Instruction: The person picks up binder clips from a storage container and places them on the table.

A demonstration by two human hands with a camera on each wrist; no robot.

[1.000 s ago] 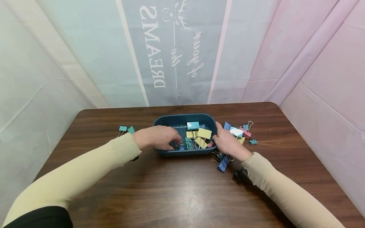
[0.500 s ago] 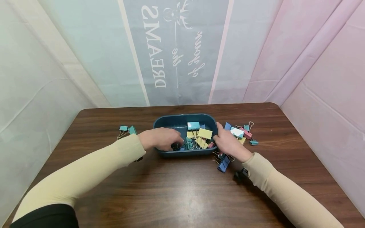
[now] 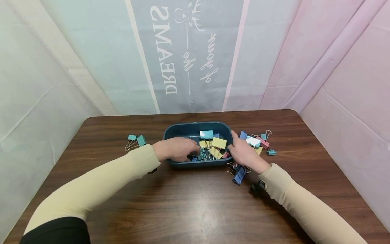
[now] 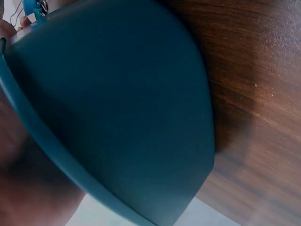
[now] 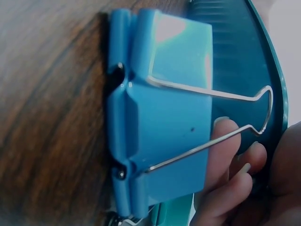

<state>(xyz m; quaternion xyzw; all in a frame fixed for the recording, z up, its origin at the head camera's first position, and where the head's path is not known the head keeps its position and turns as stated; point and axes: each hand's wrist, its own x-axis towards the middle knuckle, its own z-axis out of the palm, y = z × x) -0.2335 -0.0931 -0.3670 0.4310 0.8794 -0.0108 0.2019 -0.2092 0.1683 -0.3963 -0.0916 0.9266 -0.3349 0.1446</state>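
A dark teal plastic bin (image 3: 195, 164) stands mid-table, holding yellow, blue, teal and pink binder clips (image 3: 218, 143). My left hand (image 3: 176, 149) reaches over its left side, fingers down among the clips. Those fingertips are mostly hidden in the head view; the left wrist view shows a fingertip beside a blue-teal clip (image 4: 38, 10), and a grip on it cannot be made out. With my right hand (image 3: 243, 152) I hold the bin's right end, thumb at the rim and fingers (image 5: 223, 146) curled against the outer wall. Close to that hand lies a large blue binder clip (image 5: 174, 108).
To the right of the bin lie loose blue, pink and yellow clips (image 3: 262, 142), with a dark blue clip (image 3: 239, 175) nearer the front. Teal clips (image 3: 141, 140) sit on the left of the brown wooden table (image 3: 195, 210). A printed curtain (image 3: 189, 57) hangs behind.
My left hand has shifted slightly rightward inside the bin, among the clips. A dark thing that showed under its fingers half a second ago is hidden now. My right hand stays on the bin.
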